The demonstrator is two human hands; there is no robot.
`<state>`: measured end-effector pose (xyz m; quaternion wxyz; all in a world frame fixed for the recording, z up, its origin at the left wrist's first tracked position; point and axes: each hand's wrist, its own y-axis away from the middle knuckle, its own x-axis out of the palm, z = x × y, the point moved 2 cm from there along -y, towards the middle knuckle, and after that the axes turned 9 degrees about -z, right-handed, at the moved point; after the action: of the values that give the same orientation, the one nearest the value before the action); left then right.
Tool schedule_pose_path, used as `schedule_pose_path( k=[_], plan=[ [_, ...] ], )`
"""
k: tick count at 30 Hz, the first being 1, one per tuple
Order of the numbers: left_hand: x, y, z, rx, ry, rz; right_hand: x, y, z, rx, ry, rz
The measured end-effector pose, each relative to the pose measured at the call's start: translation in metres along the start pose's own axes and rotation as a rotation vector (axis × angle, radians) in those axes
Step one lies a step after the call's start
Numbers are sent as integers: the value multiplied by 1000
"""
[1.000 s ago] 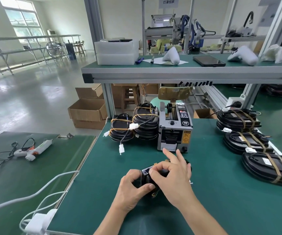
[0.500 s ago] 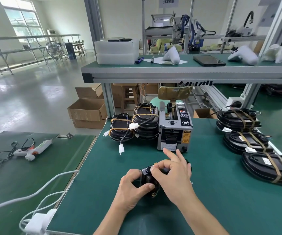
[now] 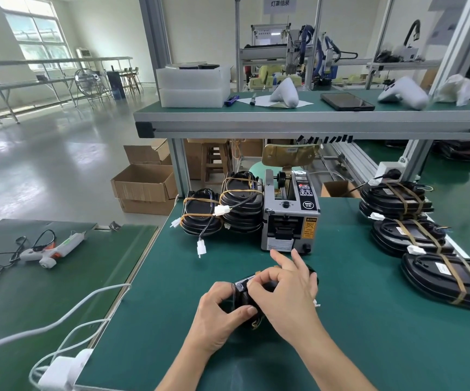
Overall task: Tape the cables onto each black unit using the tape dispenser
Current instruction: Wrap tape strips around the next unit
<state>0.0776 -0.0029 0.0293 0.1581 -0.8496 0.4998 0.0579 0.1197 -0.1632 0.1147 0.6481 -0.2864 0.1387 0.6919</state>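
A black unit (image 3: pixel 243 294) stands on edge on the green mat (image 3: pixel 369 334), mostly hidden between my hands. My left hand (image 3: pixel 222 314) grips its near left side, thumb across its face. My right hand (image 3: pixel 287 294) covers its top and right side, thumb and forefinger pinched at the upper edge with the other fingers raised. Thin coloured wires (image 3: pixel 256 323) stick out below. The grey tape dispenser (image 3: pixel 290 215) stands just behind my hands. Whether tape is under my fingers I cannot tell.
Two stacks of black units (image 3: pixel 222 210) with cables and white plugs stand left of the dispenser. Taped black units (image 3: pixel 414 238) lie in a row at the right. A glue gun (image 3: pixel 50 249) lies on the left table. White cables (image 3: pixel 67 320) cross the gap. A shelf (image 3: pixel 312 122) hangs overhead.
My right thumb and forefinger have curled in tighter on the unit's upper edge. The unit and my left hand have barely moved.
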Motion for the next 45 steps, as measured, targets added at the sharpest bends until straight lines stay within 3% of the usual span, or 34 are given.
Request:
schedule_pose_path(
  k=[22,32,36,40,45],
  plan=[
    [2,0,-5,31,15,-14,10,0,6,28,158,-74],
    [-1,1,-8,46,6,-16,-10,-20,-5,7,-18,-278],
    [-1,0,-5,32,-16,1,-29,-72,-19,163,-277,-309],
    [-1,0,-4,28,-12,13,-23,-123,-40,418,-286,-259],
    [-1,0,-5,11,-21,28,-8,-154,-52,605,-387,-229]
  ],
)
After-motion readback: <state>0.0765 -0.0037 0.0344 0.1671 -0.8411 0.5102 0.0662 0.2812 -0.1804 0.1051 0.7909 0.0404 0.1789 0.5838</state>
